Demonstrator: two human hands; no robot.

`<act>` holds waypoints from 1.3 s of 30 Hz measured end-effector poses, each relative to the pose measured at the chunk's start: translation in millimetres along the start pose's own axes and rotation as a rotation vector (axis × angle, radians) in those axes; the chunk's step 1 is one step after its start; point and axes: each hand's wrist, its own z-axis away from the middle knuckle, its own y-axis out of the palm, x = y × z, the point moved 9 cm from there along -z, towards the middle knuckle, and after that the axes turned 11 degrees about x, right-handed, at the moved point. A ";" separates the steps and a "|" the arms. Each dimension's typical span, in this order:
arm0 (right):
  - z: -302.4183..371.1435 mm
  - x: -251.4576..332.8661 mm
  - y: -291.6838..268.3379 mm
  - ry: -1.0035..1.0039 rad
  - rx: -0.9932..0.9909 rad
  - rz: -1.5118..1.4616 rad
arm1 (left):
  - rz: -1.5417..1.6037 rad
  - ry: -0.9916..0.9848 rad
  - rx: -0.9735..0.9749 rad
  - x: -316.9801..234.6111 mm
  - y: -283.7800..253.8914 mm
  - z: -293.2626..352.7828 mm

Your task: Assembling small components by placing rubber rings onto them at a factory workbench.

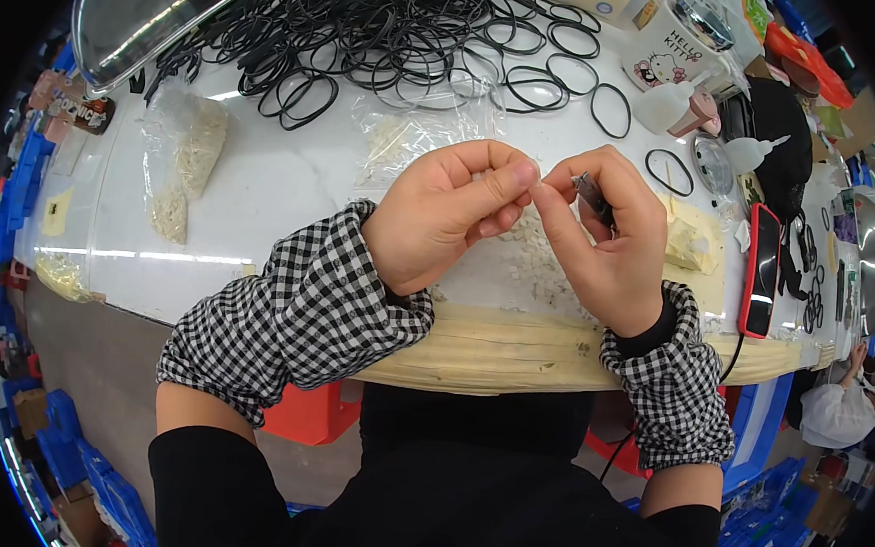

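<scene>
Over the table's near edge, my left hand (452, 204) is closed in a pinch, thumb against forefinger. What it pinches is too small to make out. Its fingertips meet those of my right hand (615, 239), whose thumb and forefinger are also pressed together. A small dark grey object (592, 197), shiny in places, is tucked in the curled fingers of my right hand; its kind is not clear. Many tiny pale pieces (533, 269) lie scattered on the table below both hands. Behind my left hand, a clear plastic bag (391, 135) with pale bits lies flat.
A heap of black rubber-like rings (372, 29) covers the back. Bags of pale pieces (197, 148) lie left. To the right are a yellowish block (692, 239), a red-edged phone-like device (761, 268) with a cable, squeeze bottles (663, 109) and a white tub (661, 52).
</scene>
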 end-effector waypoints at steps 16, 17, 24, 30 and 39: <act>-0.2 -0.3 9.2 0.014 0.140 0.004 | 0.223 -0.032 0.114 7.7 10.6 -2.5; 0.7 -3.6 10.6 0.023 0.136 0.006 | 0.226 -0.022 0.134 7.3 12.8 -3.2; 2.4 -7.1 12.5 0.027 0.077 -0.032 | 0.281 -0.010 0.192 8.3 19.1 -2.9; 2.2 -4.2 13.3 0.000 0.077 -0.026 | 0.334 0.042 0.244 8.0 21.2 -2.7; 3.5 -3.1 14.4 0.003 0.085 -0.025 | 0.339 0.040 0.253 6.7 23.0 -1.3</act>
